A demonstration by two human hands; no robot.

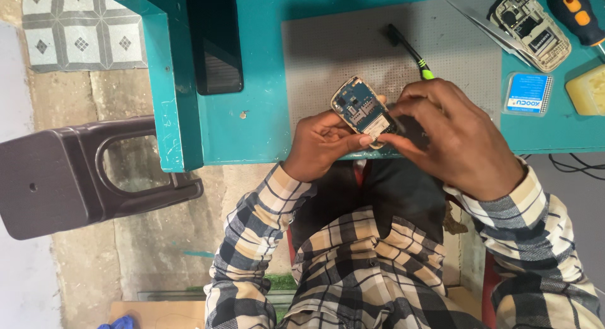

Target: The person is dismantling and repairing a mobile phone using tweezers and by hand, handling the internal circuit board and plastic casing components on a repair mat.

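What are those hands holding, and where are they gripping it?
The left hand grips an opened phone by its lower end, thumb across that edge. The right hand pinches its lower right corner with the fingers.

Head cam, straight down, close.

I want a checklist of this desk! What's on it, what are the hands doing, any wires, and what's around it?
Surface: teal table with a grey dotted mat.
Job's things: opened phone board, blue side up.
Clutter: brush tool, tweezers, second phone frame, screwdriver, small blue box, yellowish block, dark slab.
Grippers: left hand holds the board; right hand touches it.
Cables: black wires below the table edge.
Surroundings: dark plastic stool, tiled floor.
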